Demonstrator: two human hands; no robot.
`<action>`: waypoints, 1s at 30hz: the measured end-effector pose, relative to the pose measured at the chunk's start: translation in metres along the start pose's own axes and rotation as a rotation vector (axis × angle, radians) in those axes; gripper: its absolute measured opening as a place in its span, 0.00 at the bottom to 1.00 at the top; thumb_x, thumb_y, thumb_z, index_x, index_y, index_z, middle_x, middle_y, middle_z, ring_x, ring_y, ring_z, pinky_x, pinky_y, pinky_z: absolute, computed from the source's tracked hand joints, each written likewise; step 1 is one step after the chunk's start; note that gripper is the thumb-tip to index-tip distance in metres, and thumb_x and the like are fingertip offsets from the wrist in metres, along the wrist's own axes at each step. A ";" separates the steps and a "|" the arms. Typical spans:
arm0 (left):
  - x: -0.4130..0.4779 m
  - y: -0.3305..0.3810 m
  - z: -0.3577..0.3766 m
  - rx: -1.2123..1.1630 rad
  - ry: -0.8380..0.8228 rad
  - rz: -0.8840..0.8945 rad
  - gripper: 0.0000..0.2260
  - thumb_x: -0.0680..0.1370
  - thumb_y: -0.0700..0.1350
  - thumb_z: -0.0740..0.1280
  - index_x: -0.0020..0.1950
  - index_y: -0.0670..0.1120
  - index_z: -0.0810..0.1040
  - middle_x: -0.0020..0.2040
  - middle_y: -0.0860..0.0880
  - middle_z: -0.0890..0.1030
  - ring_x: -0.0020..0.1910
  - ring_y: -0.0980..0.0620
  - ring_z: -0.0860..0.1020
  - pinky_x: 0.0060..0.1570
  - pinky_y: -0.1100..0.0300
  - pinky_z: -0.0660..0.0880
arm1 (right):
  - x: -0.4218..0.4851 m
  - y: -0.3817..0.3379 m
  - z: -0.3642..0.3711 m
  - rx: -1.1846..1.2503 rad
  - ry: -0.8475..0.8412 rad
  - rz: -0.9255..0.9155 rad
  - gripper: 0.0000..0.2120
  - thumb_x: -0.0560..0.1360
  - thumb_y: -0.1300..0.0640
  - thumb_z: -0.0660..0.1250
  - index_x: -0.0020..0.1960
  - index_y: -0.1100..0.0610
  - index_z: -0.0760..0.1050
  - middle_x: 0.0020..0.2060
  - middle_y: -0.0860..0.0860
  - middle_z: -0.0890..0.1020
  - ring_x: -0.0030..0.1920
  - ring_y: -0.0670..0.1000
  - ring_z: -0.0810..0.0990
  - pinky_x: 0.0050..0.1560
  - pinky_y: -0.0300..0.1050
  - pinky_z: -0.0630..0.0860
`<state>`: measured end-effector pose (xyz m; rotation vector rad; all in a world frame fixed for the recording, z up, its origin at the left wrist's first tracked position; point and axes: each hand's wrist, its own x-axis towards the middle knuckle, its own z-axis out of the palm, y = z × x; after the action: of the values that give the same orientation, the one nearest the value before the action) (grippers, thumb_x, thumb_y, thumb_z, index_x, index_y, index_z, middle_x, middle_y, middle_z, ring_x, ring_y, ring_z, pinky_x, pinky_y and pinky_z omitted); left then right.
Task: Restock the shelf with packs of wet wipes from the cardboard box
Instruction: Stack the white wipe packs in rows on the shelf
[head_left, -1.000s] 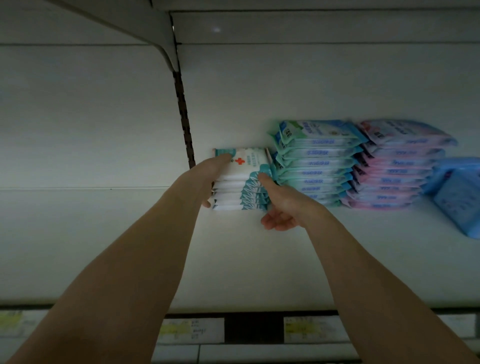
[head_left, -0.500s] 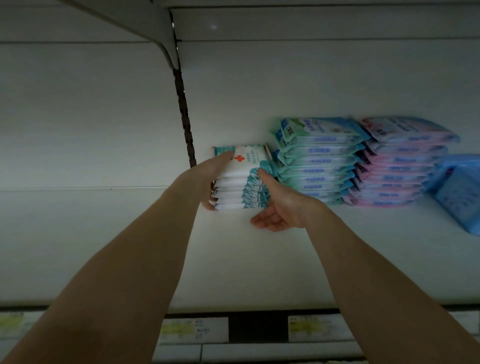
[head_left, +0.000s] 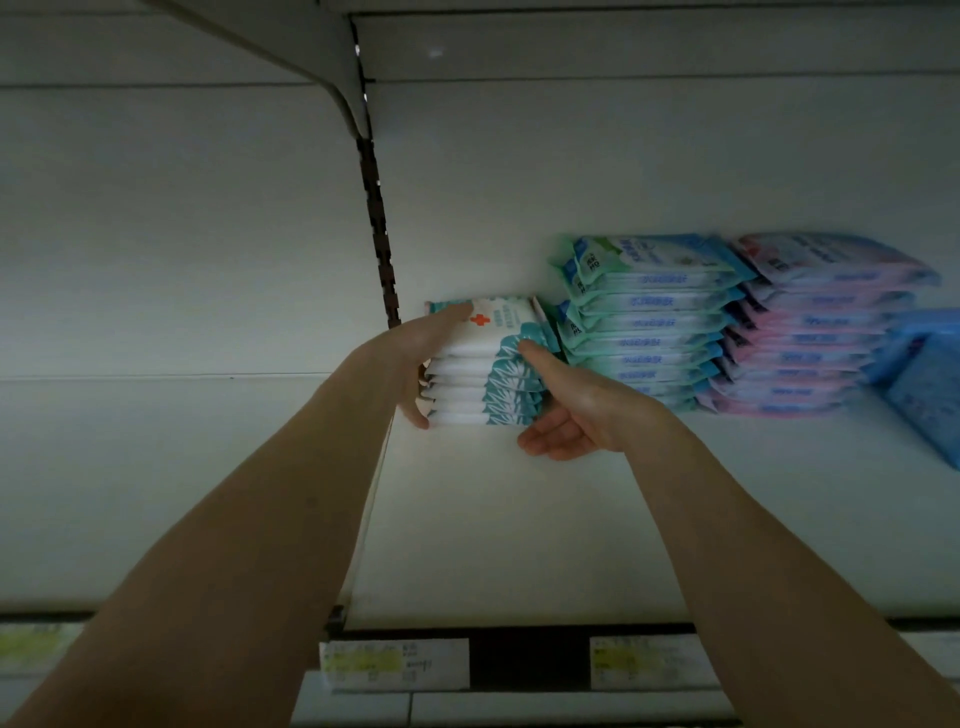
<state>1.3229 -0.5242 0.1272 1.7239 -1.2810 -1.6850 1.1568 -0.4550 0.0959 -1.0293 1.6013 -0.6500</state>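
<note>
A stack of several white wet wipe packs (head_left: 467, 374) with teal leaf print and a red cross stands at the back of the white shelf (head_left: 519, 519). My left hand (head_left: 410, 348) holds the stack's left side, with fingers over the top pack and the thumb at the bottom. My right hand (head_left: 576, 410) is at its right side, the thumb touching the teal ends. Its fingers lie relaxed, palm up, by the stack's base. The cardboard box is out of view.
Right of the stack stand a taller teal pile of packs (head_left: 649, 322), a pink pile (head_left: 815, 332) and blue packs (head_left: 930, 379) at the right edge. A slotted upright (head_left: 382, 244) and shelf bracket (head_left: 332, 88) are to the left. Price labels (head_left: 395, 662) line the shelf's front edge.
My right hand's fingers have uncurled and moved slightly left toward the stack's base. My left hand stays on the stack, which has barely moved.
</note>
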 end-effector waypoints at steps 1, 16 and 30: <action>-0.002 0.000 -0.001 0.006 0.015 0.033 0.39 0.68 0.66 0.71 0.72 0.48 0.65 0.67 0.42 0.71 0.64 0.40 0.72 0.57 0.34 0.71 | -0.002 -0.001 -0.002 0.000 0.024 -0.036 0.28 0.74 0.33 0.60 0.57 0.56 0.75 0.39 0.57 0.85 0.35 0.50 0.84 0.32 0.39 0.78; -0.007 -0.006 0.001 0.308 0.037 0.360 0.46 0.73 0.41 0.73 0.78 0.61 0.44 0.73 0.47 0.64 0.57 0.45 0.71 0.50 0.44 0.74 | 0.012 -0.003 0.002 -0.014 0.208 -0.208 0.06 0.77 0.61 0.67 0.41 0.59 0.75 0.30 0.55 0.80 0.22 0.44 0.78 0.25 0.38 0.77; 0.000 -0.004 0.001 0.268 0.002 0.342 0.37 0.75 0.37 0.70 0.77 0.56 0.54 0.63 0.49 0.69 0.58 0.45 0.73 0.55 0.43 0.76 | -0.002 -0.016 -0.003 -0.257 0.242 -0.181 0.09 0.76 0.59 0.68 0.40 0.62 0.75 0.31 0.57 0.82 0.28 0.50 0.81 0.32 0.44 0.81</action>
<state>1.3229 -0.5220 0.1231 1.5310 -1.7511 -1.3650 1.1583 -0.4612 0.1108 -1.3373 1.8513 -0.7250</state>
